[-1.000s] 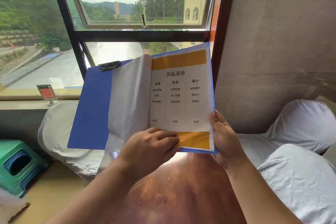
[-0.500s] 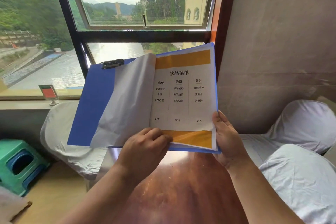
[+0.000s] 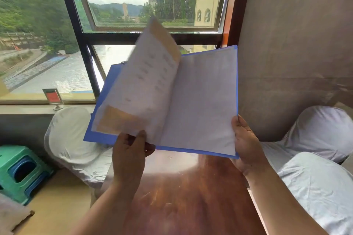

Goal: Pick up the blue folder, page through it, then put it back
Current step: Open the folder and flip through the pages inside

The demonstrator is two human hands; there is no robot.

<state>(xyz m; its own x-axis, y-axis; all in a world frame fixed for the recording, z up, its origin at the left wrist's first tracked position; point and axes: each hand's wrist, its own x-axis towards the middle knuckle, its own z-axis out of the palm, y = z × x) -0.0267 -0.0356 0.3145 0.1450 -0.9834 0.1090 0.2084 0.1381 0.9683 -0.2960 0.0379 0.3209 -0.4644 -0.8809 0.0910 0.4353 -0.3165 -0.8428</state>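
Note:
The blue folder (image 3: 110, 74) is held open in the air above a brown wooden table (image 3: 183, 192). My right hand (image 3: 246, 145) grips its lower right corner. My left hand (image 3: 129, 150) pinches the bottom edge of a menu page (image 3: 145, 89) with orange bands. That page stands blurred in mid-turn and arcs toward the left cover. Under it a plain white sheet (image 3: 206, 101) lies against the right cover.
White-covered chairs stand at the left (image 3: 70, 135) and right (image 3: 321, 187) of the table. A green and blue plastic stool (image 3: 21, 171) sits on the floor at lower left. A small red sign (image 3: 53, 98) stands on the window sill. A grey wall is on the right.
The printed menu page has lifted off the right side and swung leftward, baring a blank sheet. My left hand shifted left along the bottom edge. The folder moved slightly right.

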